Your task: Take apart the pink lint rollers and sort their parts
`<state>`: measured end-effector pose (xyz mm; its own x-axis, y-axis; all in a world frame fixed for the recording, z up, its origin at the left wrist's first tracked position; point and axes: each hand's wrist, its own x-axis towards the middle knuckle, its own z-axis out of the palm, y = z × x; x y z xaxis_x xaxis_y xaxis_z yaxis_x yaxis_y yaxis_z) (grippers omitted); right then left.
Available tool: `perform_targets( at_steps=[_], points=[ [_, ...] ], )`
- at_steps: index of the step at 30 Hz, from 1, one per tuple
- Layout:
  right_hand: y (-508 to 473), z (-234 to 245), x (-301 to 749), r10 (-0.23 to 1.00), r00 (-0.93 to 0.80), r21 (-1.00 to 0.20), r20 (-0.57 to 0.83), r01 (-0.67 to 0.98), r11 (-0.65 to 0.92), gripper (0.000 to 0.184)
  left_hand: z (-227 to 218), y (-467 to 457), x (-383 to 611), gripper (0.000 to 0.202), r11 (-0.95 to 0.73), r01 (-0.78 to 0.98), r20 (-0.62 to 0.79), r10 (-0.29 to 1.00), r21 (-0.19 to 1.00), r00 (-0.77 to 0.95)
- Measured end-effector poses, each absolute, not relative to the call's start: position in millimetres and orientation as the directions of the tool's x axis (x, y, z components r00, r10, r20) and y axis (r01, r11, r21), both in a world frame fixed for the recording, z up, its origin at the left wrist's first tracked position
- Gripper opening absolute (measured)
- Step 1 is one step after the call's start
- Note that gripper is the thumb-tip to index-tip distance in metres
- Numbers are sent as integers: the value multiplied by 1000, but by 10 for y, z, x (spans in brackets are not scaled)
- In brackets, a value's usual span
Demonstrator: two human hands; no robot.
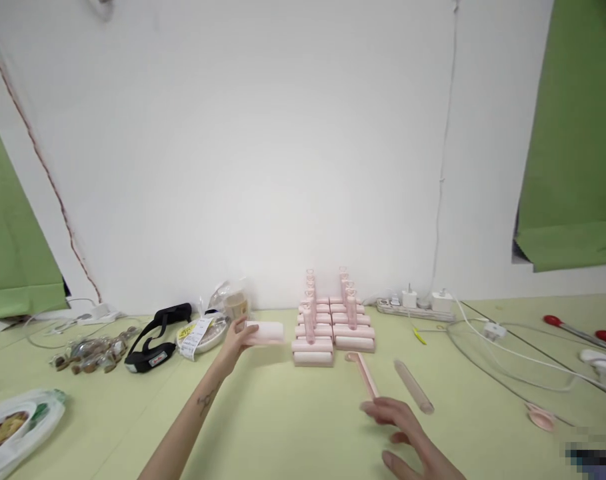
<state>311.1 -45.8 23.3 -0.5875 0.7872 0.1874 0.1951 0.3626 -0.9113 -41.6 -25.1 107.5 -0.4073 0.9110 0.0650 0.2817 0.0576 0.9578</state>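
Observation:
My left hand (235, 343) reaches forward and grips a pink lint roller head (265, 333), holding it just left of the stacked pink rollers (333, 327). My right hand (407, 433) hovers low near the front with fingers spread, holding nothing. Its fingertips are close to the near end of a pink roller handle (363, 373) lying on the green tabletop. A clear pink tube cover (413, 387) lies just right of that handle.
At the left lie a black strap (155, 340), a foil food tray (203, 335), a heap of small wrapped items (95, 352) and a bagged meal (17, 423). A power strip (415, 308) with white cables sits at the back right; red-tipped tools (577, 330) lie far right.

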Motion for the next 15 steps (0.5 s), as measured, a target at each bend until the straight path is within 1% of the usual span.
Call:
perform_targets(
  at_steps=[2,3,4,6,7,9,11,13,15],
  points=[
    [-418,360,2988,794,-605,-980,61,116,164,46,1224,-457,-225,38,33,206,34,949,978,-314],
    [-389,433,2916,788,-616,-998,-15,59,27,48,1278,-523,-96,38,37,175,9,966,984,-258],
    [-359,505,2842,768,-632,-990,-99,-14,-138,47,1314,-560,52,38,51,151,-20,980,987,-200],
    [-307,619,2701,702,-695,-888,-154,-214,-407,49,1339,-555,380,39,104,132,-93,992,986,-88],
    [-292,649,2643,666,-729,-825,-161,-271,-496,49,1332,-519,546,39,136,139,-132,990,981,-41],
    [-287,636,2569,591,-789,-716,-168,-315,-624,54,1291,-409,848,40,192,185,-198,980,964,17],
    [-305,547,2554,553,-815,-638,-175,-334,-694,57,1239,-285,1083,45,250,272,-268,963,929,31],
    [-329,433,2578,543,-819,-556,-187,-367,-746,55,1205,-181,1237,59,296,363,-318,948,884,3],
    [-338,349,2617,539,-823,-458,-180,-415,-786,52,1212,-111,1308,77,303,418,-318,947,856,-37]
  ],
)
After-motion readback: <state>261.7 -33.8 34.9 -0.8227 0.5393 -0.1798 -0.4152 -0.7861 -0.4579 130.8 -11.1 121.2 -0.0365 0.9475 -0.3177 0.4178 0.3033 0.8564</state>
